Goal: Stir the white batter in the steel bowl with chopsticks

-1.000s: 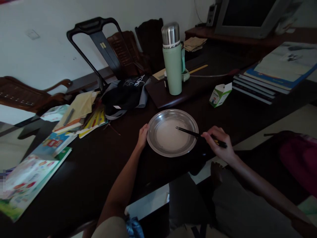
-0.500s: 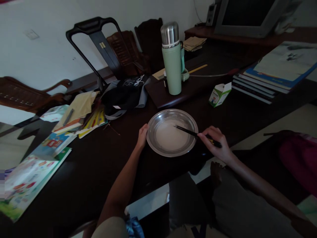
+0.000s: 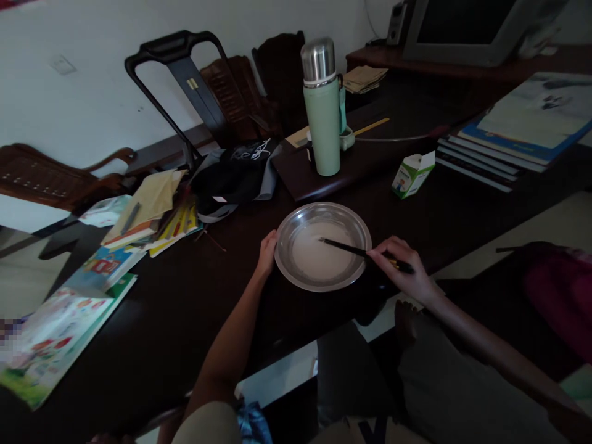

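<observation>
A round metal bowl (image 3: 324, 286) stands on the dark table, holding a cloudy whitish liquid (image 3: 319, 259). My left hand (image 3: 267, 251) grips its left rim, fingers closed and thumb near the edge. In my right hand (image 3: 402, 266), at the bowl's right side, are black chopsticks (image 3: 345, 248) with gold marks near the thick end, pinched close together. Their tips reach into the liquid around the middle of the bowl. A small green and white carton (image 3: 413, 176) with its top flaps up sits beyond my right hand.
Behind the bowl stands a pale green thermos (image 3: 322, 126) with a steel cap. Books and papers (image 3: 152, 203) lie at the left, beside a black bag (image 3: 231, 176). A stack of books (image 3: 513, 139) rises at the right. The table's near edge lies before my lap.
The chopstick tips have shifted a little to the left in the liquid. My left hand stays on the bowl's rim.
</observation>
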A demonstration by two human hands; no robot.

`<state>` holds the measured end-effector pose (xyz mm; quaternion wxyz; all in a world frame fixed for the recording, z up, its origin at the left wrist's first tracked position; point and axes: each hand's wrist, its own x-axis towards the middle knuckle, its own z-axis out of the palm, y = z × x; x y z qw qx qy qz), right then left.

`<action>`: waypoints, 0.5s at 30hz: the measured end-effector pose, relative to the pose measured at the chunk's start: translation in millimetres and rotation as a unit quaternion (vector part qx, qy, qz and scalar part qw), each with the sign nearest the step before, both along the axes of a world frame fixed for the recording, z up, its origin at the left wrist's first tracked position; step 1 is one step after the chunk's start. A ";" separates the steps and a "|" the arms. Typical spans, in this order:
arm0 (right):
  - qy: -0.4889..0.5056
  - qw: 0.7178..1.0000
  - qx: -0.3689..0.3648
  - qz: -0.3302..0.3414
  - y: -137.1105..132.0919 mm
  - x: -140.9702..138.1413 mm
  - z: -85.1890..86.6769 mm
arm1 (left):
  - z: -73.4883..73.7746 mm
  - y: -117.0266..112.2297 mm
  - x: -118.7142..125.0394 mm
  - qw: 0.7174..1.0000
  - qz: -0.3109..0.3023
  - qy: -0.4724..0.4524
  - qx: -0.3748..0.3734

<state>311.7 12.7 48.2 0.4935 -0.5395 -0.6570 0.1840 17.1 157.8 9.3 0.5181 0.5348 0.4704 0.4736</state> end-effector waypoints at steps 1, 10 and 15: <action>0.000 1.000 0.003 -0.024 -1.0 4.0 1.0 | -0.4 0.2 0.0 1.000 0.001 0.000 0.001; 0.032 0.999 -0.021 0.022 -10.7 3.9 1.9 | 0.0 0.8 0.4 1.000 0.002 -0.009 -0.011; -0.027 0.999 0.004 0.034 3.0 -6.4 -4.9 | 2.0 -0.5 -0.2 1.000 0.001 -0.007 -0.005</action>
